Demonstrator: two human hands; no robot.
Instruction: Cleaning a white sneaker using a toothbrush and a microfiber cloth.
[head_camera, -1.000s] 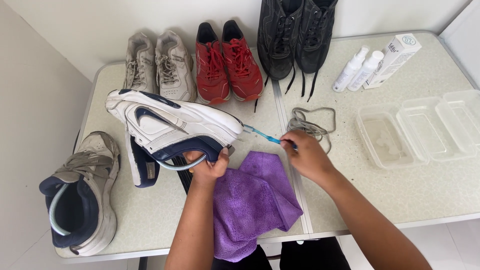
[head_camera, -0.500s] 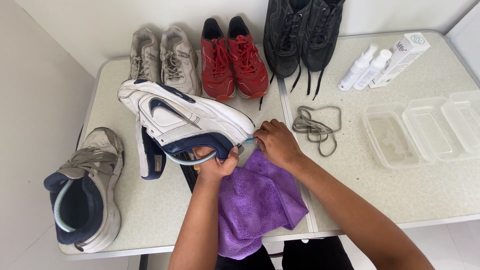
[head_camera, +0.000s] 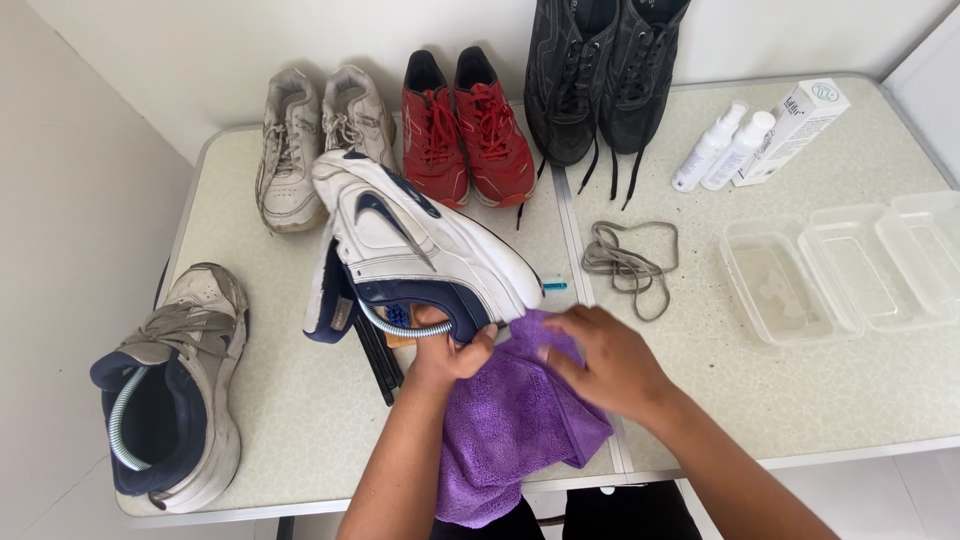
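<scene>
over the purple cloth (head_camera: 510, 420) — right hand (head_camera: 605, 362), left hand (head_camera: 448, 352) gripping white sneaker (head_camera: 420, 255)

red sneakers (head_camera: 468, 130), black boots (head_camera: 600, 75), grey laces (head_camera: 628, 260), perhaps spray bottles (head_camera: 722, 148)

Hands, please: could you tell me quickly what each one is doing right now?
Left hand: closed on the white and navy sneaker.
Right hand: open, resting on the purple cloth.

— Where's the left hand (head_camera: 445, 352)?
— Just left of frame centre, fingers curled shut in a grip, forearm rising from the bottom edge.
— And the right hand (head_camera: 605, 360)?
— Right of centre, palm down, fingers spread loosely, forearm slanting in from the lower right.
</scene>
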